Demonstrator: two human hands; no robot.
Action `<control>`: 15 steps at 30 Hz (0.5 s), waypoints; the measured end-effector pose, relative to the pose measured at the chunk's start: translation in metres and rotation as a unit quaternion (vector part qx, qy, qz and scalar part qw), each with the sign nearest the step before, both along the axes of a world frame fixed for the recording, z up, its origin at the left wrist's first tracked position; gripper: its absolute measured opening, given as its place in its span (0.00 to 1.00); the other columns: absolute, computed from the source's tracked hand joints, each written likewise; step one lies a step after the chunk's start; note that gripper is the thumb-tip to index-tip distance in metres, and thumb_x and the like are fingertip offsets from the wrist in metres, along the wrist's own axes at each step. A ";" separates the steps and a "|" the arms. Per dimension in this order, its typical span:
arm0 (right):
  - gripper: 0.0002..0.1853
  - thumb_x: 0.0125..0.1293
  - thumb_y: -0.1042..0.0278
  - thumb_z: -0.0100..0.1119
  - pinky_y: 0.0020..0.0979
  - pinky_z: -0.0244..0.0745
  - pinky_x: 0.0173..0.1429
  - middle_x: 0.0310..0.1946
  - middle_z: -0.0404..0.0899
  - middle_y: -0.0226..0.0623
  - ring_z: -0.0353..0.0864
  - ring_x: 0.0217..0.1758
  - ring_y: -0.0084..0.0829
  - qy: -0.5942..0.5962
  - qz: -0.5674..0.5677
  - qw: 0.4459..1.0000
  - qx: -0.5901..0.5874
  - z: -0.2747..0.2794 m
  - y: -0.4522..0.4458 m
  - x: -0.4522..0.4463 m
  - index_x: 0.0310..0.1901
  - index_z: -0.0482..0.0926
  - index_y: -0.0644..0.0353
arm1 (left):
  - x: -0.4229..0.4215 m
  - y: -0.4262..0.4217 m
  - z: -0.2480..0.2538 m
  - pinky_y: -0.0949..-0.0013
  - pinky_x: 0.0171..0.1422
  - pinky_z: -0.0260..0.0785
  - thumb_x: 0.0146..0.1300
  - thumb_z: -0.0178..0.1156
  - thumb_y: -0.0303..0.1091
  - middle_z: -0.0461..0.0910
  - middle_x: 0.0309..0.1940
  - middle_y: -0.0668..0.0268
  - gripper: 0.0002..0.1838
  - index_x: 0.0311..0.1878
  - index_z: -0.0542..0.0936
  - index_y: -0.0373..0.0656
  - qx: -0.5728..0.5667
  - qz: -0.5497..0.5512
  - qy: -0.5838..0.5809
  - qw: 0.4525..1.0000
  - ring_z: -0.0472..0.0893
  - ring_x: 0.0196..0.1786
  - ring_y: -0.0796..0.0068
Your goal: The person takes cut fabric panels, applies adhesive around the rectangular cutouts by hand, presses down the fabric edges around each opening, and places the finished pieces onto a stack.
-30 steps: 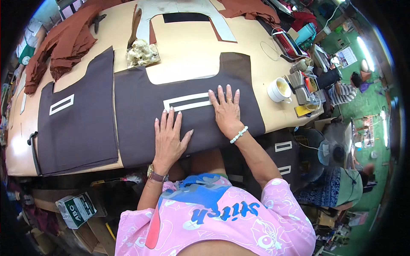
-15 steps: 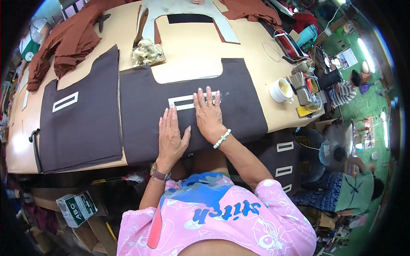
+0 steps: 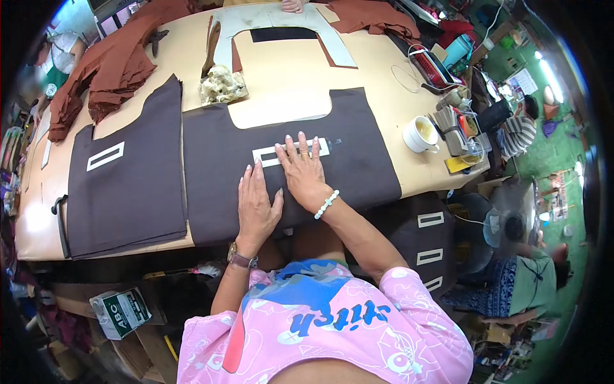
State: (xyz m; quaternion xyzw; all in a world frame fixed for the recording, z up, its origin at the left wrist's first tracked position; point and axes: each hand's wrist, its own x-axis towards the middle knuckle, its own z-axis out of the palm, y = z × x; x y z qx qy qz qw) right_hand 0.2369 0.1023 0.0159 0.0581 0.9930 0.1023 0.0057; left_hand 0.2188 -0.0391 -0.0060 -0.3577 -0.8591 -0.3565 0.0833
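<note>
A dark brown fabric piece (image 3: 361, 169) lies before me, its far edge cut out in a wide curve. On it sits a white rectangular frame-shaped piece (image 3: 324, 147) with a slot in its middle. My right hand (image 3: 303, 174) rests flat, fingers spread over the middle of that frame. My left hand (image 3: 258, 208) lies flat on the cloth, fingertips touching the frame's near left edge. Both hands are open and hold nothing. To the left is a stack of similar dark pieces (image 3: 137, 198), topped by another white frame (image 3: 105, 157).
A white cup (image 3: 419, 134) and a bundle of cards (image 3: 453, 131) stand on the table's right. A brush (image 3: 212, 45) and a clump of fibre (image 3: 222, 85) lie beyond the cloth. Rust-coloured cloth (image 3: 121, 57) covers the far left. Another person's hand (image 3: 293, 6) shows at the far edge.
My right hand has slid left along the white frame, uncovering its right end. My left hand stays nearly in place. The view has shifted slightly.
</note>
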 end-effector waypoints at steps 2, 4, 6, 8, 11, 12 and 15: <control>0.31 0.64 0.66 0.46 0.59 0.35 0.72 0.70 0.53 0.45 0.45 0.74 0.52 -0.002 0.008 1.000 -0.012 -0.001 0.001 0.001 0.70 0.54 0.52 | 0.000 0.001 -0.001 0.55 0.72 0.50 0.56 0.61 0.32 0.59 0.66 0.47 0.38 0.67 0.55 0.30 -0.003 0.002 0.001 1.000 0.59 0.69 0.49; 0.31 0.63 0.68 0.46 0.60 0.36 0.72 0.70 0.52 0.45 0.45 0.74 0.53 0.020 0.023 0.999 -0.038 -0.007 0.004 0.004 0.69 0.56 0.50 | 0.000 0.001 -0.001 0.55 0.72 0.50 0.56 0.61 0.32 0.59 0.66 0.47 0.38 0.67 0.55 0.30 -0.006 0.003 0.006 1.000 0.59 0.69 0.49; 0.30 0.61 0.70 0.46 0.60 0.37 0.71 0.70 0.52 0.46 0.45 0.73 0.54 0.033 0.036 0.996 -0.078 -0.007 0.007 0.009 0.68 0.59 0.49 | 0.000 0.001 -0.002 0.53 0.71 0.51 0.56 0.60 0.33 0.60 0.65 0.47 0.38 0.67 0.56 0.30 -0.005 0.005 0.008 1.000 0.59 0.68 0.48; 0.30 0.59 0.73 0.47 0.61 0.38 0.71 0.70 0.51 0.47 0.45 0.73 0.55 0.039 0.047 0.989 -0.133 0.001 0.014 0.017 0.66 0.63 0.48 | 0.000 0.001 -0.002 0.50 0.70 0.52 0.57 0.59 0.34 0.62 0.63 0.47 0.36 0.66 0.57 0.30 0.000 0.004 0.007 1.000 0.60 0.67 0.46; 0.30 0.55 0.76 0.47 0.62 0.39 0.70 0.70 0.51 0.49 0.46 0.72 0.57 0.082 0.025 0.977 -0.195 0.006 0.036 0.032 0.63 0.66 0.49 | 0.000 0.001 0.000 0.50 0.70 0.52 0.57 0.59 0.34 0.63 0.63 0.47 0.36 0.66 0.57 0.30 -0.005 0.002 0.012 1.000 0.60 0.67 0.46; 0.26 0.56 0.73 0.48 0.62 0.42 0.70 0.69 0.52 0.51 0.47 0.72 0.57 0.141 0.008 0.974 -0.179 0.010 0.045 0.039 0.60 0.71 0.50 | 0.001 0.002 0.000 0.52 0.70 0.52 0.57 0.59 0.34 0.63 0.63 0.47 0.36 0.66 0.57 0.30 -0.011 0.007 0.009 1.000 0.60 0.67 0.47; 0.26 0.56 0.70 0.50 0.62 0.42 0.70 0.68 0.53 0.52 0.48 0.72 0.57 0.202 -0.084 0.970 -0.109 0.026 0.097 0.062 0.60 0.70 0.52 | 0.001 0.002 0.003 0.54 0.71 0.51 0.57 0.60 0.33 0.63 0.64 0.47 0.36 0.66 0.58 0.30 -0.024 0.014 0.006 1.000 0.60 0.67 0.48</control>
